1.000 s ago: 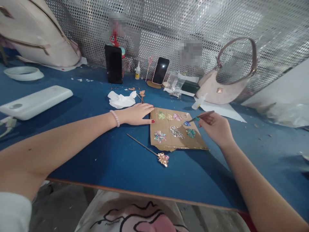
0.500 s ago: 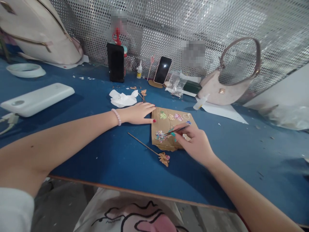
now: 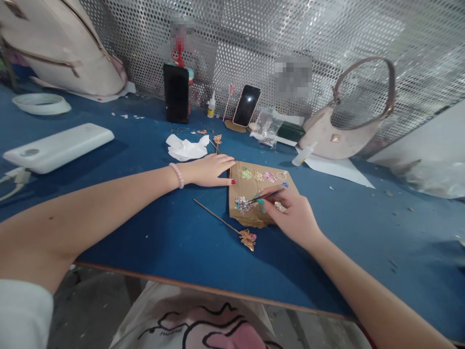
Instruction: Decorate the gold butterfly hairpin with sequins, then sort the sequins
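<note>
My right hand (image 3: pixel 290 213) pinches a pair of dark tweezers (image 3: pixel 271 194), whose tips reach into a pile of mixed shiny rhinestones (image 3: pixel 242 204). The pile lies on a piece of brown cardboard (image 3: pixel 250 191), along with small heaps of green (image 3: pixel 246 173), beige (image 3: pixel 258 176), pink (image 3: pixel 269 177) and blue stones. Flat on the table, fingers spread, my left hand (image 3: pixel 212 170) touches the cardboard's left edge. In front of the cardboard lies a hairpin (image 3: pixel 218 213) with a golden butterfly (image 3: pixel 247 239) and a pink stone on it. Whether the tips grip a stone is too small to tell.
Behind my left hand are a crumpled tissue (image 3: pixel 187 147) and another golden ornament (image 3: pixel 217 139). Farther back stand two phones (image 3: pixel 176 93) (image 3: pixel 247 105) and a glue bottle (image 3: pixel 211 105). A handbag (image 3: pixel 336 138) is at right; a power bank (image 3: pixel 60 148) and tape roll (image 3: pixel 41 103) at left.
The whole view has shifted slightly. Both hands keep nearly the same places, and the tweezer tips stay at the mixed rhinestone pile.
</note>
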Demonstrator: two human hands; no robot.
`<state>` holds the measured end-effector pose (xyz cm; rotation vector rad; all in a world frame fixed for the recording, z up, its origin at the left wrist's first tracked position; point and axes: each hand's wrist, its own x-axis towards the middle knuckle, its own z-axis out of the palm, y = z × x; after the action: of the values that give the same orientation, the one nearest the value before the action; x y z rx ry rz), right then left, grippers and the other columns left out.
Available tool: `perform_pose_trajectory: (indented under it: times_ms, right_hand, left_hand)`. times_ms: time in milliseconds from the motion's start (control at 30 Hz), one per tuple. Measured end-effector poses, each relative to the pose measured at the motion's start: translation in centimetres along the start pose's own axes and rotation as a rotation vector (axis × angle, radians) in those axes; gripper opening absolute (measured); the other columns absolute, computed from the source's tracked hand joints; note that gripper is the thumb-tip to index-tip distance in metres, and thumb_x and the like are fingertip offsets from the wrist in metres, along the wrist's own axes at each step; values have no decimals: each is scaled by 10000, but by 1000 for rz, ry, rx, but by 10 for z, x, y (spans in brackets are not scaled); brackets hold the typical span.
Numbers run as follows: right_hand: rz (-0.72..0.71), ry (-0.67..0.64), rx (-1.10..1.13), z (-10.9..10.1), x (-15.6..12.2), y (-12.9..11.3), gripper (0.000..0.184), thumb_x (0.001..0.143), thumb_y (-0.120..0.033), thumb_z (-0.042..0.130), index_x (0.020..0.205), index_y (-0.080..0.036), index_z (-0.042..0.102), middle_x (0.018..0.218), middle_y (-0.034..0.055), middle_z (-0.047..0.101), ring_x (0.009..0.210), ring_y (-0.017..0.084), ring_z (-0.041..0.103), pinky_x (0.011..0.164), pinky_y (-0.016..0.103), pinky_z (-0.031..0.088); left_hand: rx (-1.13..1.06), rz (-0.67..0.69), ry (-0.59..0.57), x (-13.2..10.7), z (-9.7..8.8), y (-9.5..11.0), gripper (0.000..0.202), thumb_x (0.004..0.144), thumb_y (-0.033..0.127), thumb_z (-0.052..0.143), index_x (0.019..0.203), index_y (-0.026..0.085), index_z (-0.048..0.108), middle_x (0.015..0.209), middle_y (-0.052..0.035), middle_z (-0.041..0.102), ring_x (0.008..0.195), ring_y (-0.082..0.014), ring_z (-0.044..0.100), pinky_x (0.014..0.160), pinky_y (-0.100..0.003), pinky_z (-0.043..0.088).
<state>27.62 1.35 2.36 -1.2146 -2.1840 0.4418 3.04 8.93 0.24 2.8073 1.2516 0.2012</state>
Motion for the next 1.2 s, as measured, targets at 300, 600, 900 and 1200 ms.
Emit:
perform_pose_trajectory:
  times_ms: [300,600,900,1200]
  right_hand:
    - [28,13,2,0,-1,-1,127,773,-237,530,778,-188,647,842,55,689,699,176,646,571,288,506]
    - [17,36,6,-1,0,1,113,772,-231,539,798,-191,641,838,49,690,676,168,647,608,294,509]
    - [7,16,-12,0,0,2,128,770,-232,526,797,-185,642,845,59,691,688,174,646,636,325,519]
    - [24,30,24,1,0,2,126,762,-218,529,814,-192,641,841,50,690,686,170,652,607,304,518]
  left_hand:
    - [-29,3,3,0,-2,1,751,869,663,250,1409,140,249,1463,-117,248,1341,-252,216,1084,-370,201]
    - [-26,8,12,-1,0,-1,765,867,675,234,1406,132,250,1463,-119,249,1340,-240,218,1084,-375,207]
    - [-18,11,13,0,0,0,766,869,676,222,1405,129,256,1458,-128,257,1338,-242,223,1081,-370,206]
    - [-28,15,25,0,2,-2,749,867,669,246,1406,150,256,1460,-111,260,1336,-243,227,1080,-358,199]
